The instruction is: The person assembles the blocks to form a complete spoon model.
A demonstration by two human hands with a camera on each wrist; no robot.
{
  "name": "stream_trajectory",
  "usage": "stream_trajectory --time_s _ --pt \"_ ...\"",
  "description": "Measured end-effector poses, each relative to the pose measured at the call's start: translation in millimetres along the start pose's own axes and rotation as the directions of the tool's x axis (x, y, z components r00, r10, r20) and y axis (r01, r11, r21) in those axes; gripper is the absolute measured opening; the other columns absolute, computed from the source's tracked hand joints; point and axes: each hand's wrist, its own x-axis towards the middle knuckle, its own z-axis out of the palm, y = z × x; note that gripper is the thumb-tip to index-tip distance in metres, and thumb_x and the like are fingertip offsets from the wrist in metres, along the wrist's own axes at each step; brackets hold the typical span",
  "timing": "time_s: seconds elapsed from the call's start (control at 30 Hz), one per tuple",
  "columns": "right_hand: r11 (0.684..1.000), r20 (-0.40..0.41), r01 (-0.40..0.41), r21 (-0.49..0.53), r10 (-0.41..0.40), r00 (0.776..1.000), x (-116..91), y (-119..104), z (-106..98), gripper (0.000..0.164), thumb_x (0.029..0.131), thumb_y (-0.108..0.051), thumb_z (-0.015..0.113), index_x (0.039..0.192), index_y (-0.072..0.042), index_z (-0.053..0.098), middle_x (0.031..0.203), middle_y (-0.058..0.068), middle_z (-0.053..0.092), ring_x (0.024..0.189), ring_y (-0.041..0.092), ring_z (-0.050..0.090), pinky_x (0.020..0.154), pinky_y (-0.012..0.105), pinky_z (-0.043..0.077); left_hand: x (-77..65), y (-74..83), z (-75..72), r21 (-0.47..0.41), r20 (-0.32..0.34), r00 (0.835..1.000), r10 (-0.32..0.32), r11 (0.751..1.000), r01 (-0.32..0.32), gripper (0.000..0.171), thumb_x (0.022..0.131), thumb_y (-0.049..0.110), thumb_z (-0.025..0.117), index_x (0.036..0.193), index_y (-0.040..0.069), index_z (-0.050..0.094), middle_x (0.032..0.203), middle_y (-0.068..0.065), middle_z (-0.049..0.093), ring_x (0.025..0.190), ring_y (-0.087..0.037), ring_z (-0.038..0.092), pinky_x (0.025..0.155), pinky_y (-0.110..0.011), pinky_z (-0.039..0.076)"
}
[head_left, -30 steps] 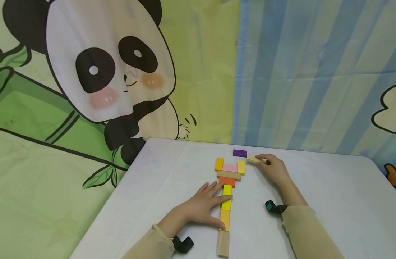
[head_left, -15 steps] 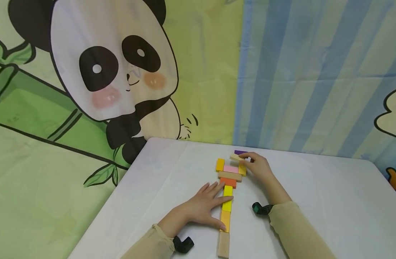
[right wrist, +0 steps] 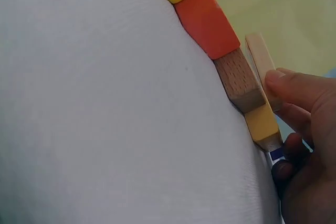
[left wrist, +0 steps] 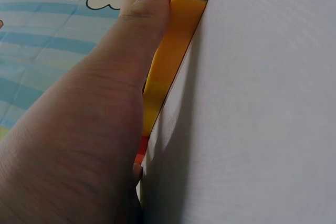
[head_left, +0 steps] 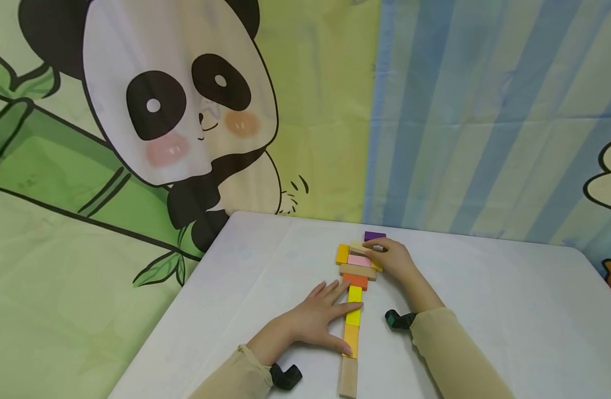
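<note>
My right hand [head_left: 394, 261] pinches a pale wooden block [head_left: 358, 247] between thumb and fingers. That block is over the far end of the block figure, just behind a pink block [head_left: 359, 260]; whether it touches the others I cannot tell. An orange-yellow block [head_left: 342, 254] flanks the pink one on the left; a yellow block [right wrist: 262, 126] on the right is partly covered by my hand. My left hand [head_left: 317, 318] lies with spread fingers against the column of yellow blocks [head_left: 354, 310], its thumb on an orange-yellow block [left wrist: 176, 35].
A crosswise wooden block [head_left: 357, 271] and an orange-red block [head_left: 355, 281] join the column's top. A plain wooden block [head_left: 349, 378] ends it nearest me. Behind my right fingers lies a purple block [head_left: 375, 235], near the white table's [head_left: 510, 299] far edge.
My right hand has carried the pale wooden block leftward from beside the purple block to behind the pink one. My left hand has stayed in place on the column.
</note>
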Motion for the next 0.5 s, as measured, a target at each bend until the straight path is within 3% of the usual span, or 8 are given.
stream_trajectory --time_s 0.23,0.5 --pt "0.997 0.022 0.067 -0.044 -0.066 0.998 0.4 -3.3 0.8 0.027 0.096 -0.031 0.064 0.120 -0.022 0.071 0.133 0.010 0.063 0.128 0.035 0.052 0.110 0.060 0.038 0.3 -0.9 0.1 0.016 -0.005 1.000 0.001 1.000 -0.001 0.095 0.068 0.094 0.042 0.150 0.057 0.011 0.168 0.001 -0.006 0.156 -0.028 0.001 0.125 -0.055 0.003" --pt "0.997 0.035 0.048 -0.060 -0.046 0.998 -1.4 -8.7 0.4 0.026 0.096 -0.028 0.063 0.119 -0.020 0.072 0.134 0.012 0.062 0.130 0.038 0.050 0.112 0.062 0.035 0.6 -0.4 0.4 0.016 -0.011 1.000 0.009 1.000 -0.009 0.095 0.069 0.093 0.044 0.150 0.057 0.011 0.168 0.001 -0.007 0.156 -0.028 0.000 0.125 -0.055 0.003"
